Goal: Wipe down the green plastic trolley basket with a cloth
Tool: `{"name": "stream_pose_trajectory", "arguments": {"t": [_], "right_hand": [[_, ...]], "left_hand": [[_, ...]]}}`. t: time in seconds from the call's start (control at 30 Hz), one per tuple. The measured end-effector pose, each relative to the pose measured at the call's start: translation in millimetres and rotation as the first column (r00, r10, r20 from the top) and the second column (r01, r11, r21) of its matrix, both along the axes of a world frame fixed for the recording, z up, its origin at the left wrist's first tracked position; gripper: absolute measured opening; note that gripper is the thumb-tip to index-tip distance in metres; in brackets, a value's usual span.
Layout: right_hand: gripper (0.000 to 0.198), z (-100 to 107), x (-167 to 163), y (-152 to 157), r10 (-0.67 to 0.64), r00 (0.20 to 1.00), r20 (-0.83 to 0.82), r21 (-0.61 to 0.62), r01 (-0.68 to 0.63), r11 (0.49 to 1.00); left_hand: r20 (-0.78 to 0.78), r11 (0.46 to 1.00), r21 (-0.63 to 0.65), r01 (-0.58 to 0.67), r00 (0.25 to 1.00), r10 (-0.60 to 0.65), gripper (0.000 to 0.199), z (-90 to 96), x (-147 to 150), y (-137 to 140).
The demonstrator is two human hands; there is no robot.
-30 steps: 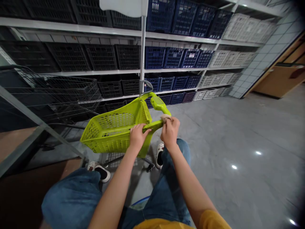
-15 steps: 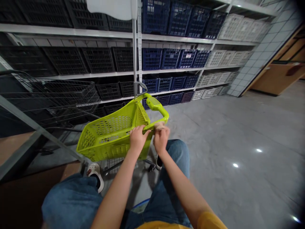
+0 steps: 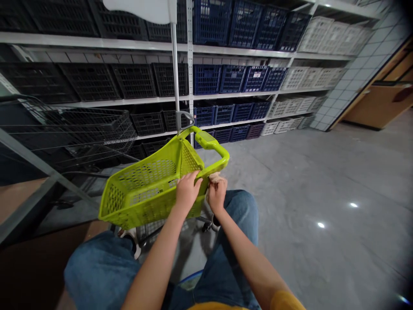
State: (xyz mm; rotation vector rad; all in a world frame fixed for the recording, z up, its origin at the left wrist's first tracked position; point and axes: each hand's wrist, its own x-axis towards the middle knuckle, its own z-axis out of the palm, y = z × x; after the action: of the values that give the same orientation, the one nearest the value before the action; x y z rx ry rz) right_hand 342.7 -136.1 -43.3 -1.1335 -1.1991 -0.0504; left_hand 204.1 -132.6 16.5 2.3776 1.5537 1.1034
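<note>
A lime-green shopping cart [image 3: 138, 209] stands before my knees, its basket full of slots and its looped handle rising to the right. My left hand [image 3: 187, 189] grips the cart's near top rim, thumb toward the handle. Just right of it, my right hand [image 3: 217, 194] is closed on a crumpled beige cloth [image 3: 216, 176], held against the outer side of the cart where the handle joins the rim. The fingers partly hide the cloth. A grey pole [image 3: 176, 69] with a white panel [image 3: 142, 9] rises from the cart's far side.
Shelves behind hold black crates [image 3: 132, 81], blue crates [image 3: 206, 79] and white crates [image 3: 293, 78]. At left stand a dark wire cart [image 3: 87, 125] and a slanting metal bar [image 3: 64, 184]. Grey floor [image 3: 306, 181] stretches to the right, with a wooden counter [image 3: 380, 103] beyond.
The cart has turned slightly, its front end coming nearer and the pole shifting left. My right hand with the cloth has moved a little lower along the side below the handle.
</note>
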Motion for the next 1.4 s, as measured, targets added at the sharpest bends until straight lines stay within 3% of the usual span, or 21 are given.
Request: {"name": "stream_pose_trajectory", "arguments": {"t": [0.2, 0.27, 0.37, 0.47, 0.57, 0.67, 0.83, 0.9, 0.97, 1.03, 1.1, 1.23, 1.3, 1.4], "right_hand": [[0.011, 34.6, 8.8, 8.3, -0.130, 0.989, -0.074, 0.030, 0.133, 0.991], [0.013, 36.0, 2.1, 4.8, -0.045, 0.998, 0.050, 0.028, 0.043, 0.999], [0.016, 34.3, -0.8, -1.6, 0.128, 0.951, 0.281, -0.024, -0.127, 0.992], [0.019, 43.3, 13.2, 1.2, 0.041, 0.961, 0.273, -0.041, -0.031, 0.999], [0.020, 53.5, 21.0, 6.5, -0.050, 0.968, 0.244, -0.060, 0.066, 0.996], [0.022, 49.0, 6.4, 2.5, 0.058, 0.924, 0.379, -0.086, -0.027, 0.996], [0.019, 34.9, -3.7, -4.5, 0.179, 0.804, 0.568, -0.116, -0.137, 0.984], [0.016, 36.4, 7.5, -0.1, 0.102, 0.858, 0.504, -0.080, -0.071, 0.994], [0.014, 36.6, 16.6, 4.3, -0.043, 0.942, 0.334, -0.042, 0.060, 0.997], [0.012, 29.1, 16.0, 4.3, -0.135, 0.977, 0.163, -0.029, 0.141, 0.990], [0.012, 11.6, 5.2, -2.2, -0.067, 0.992, 0.106, -0.025, 0.070, 0.997], [0.020, -27.5, -18.6, -20.4, 0.292, 0.935, 0.202, -0.063, -0.285, 0.956], [0.020, -29.1, -19.7, -20.1, 0.370, 0.907, 0.200, -0.068, -0.364, 0.929], [0.015, -5.7, -12.0, -5.2, 0.335, 0.934, 0.122, 0.005, -0.338, 0.941]], "left_hand": [[0.047, 1.000, -0.024, -0.008, 0.999, 0.010, 0.034, 0.6, -2.0, -4.6], [0.052, 0.999, -0.034, -0.020, 0.998, 0.022, 0.031, 1.3, -0.9, -4.1], [0.061, 0.998, -0.064, 0.030, 0.998, -0.026, 0.029, 3.2, -7.0, -2.8], [0.033, 0.990, -0.109, 0.094, 0.995, -0.091, 0.032, 1.3, -26.2, -4.4], [-0.107, 0.982, -0.185, -0.031, 0.994, 0.011, 0.026, -6.2, -49.4, -9.6], [-0.199, 0.977, -0.184, -0.104, 0.978, 0.066, 0.030, -13.7, -62.4, -14.3], [-0.210, 0.985, -0.146, -0.093, 0.976, 0.061, 0.029, -18.2, -63.0, -14.2], [-0.211, 0.988, -0.127, -0.094, 0.975, 0.065, 0.029, -19.7, -62.2, -13.2], [-0.225, 0.988, -0.109, -0.113, 0.971, 0.086, 0.029, -21.2, -61.7, -13.0], [-0.250, 0.986, -0.103, -0.130, 0.963, 0.100, 0.030, -21.5, -61.2, -13.5], [-0.277, 0.983, -0.112, -0.143, 0.955, 0.108, 0.030, -20.4, -60.6, -14.4], [-0.310, 0.978, -0.126, -0.169, 0.943, 0.122, 0.034, -16.9, -60.2, -15.4], [-0.307, 0.979, -0.126, -0.161, 0.945, 0.115, 0.034, -16.4, -60.6, -15.1], [-0.290, 0.979, -0.137, -0.149, 0.951, 0.105, 0.032, -17.3, -61.2, -13.9]]}}
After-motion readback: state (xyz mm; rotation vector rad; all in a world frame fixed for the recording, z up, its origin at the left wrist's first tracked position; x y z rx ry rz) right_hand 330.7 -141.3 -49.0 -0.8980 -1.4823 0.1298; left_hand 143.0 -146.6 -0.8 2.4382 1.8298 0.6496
